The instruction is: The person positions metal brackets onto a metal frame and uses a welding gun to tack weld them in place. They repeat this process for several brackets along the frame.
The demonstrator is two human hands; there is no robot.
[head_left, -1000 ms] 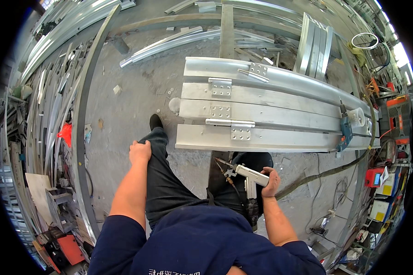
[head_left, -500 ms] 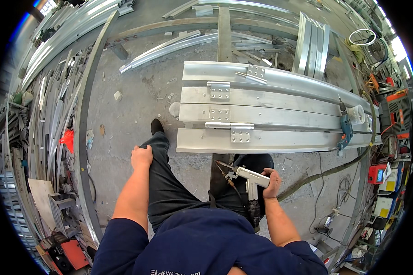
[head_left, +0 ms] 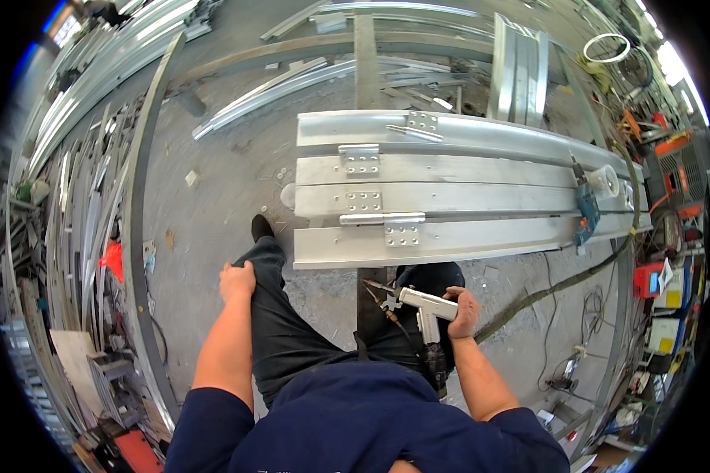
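Observation:
My left hand (head_left: 237, 282) rests on my left leg near the knee, its fingers lying over the dark trousers with nothing in them. A white pistol-shaped tool (head_left: 427, 304) lies above my right thigh, its thin metal nose pointing left. My right hand (head_left: 464, 312) is closed around the tool's rear end. Beyond my knees, several long aluminium profiles (head_left: 465, 244) lie side by side. Silver hinge plates (head_left: 402, 232) with rows of rivet heads or holes sit near their left ends. A loose-looking hinge (head_left: 415, 132) lies slanted on the farthest profile.
A blue-black drill (head_left: 584, 211) and a white cup (head_left: 604, 182) stand on the profiles' right end. A thick hose (head_left: 544, 293) curves across the right floor. Metal offcuts (head_left: 75, 213) crowd the left beyond a steel beam (head_left: 136, 189). A red box (head_left: 648, 279) is at right.
The view has turned slightly to the right, so the profiles and floor items appear farther left. Both hands keep their places on the leg and the tool.

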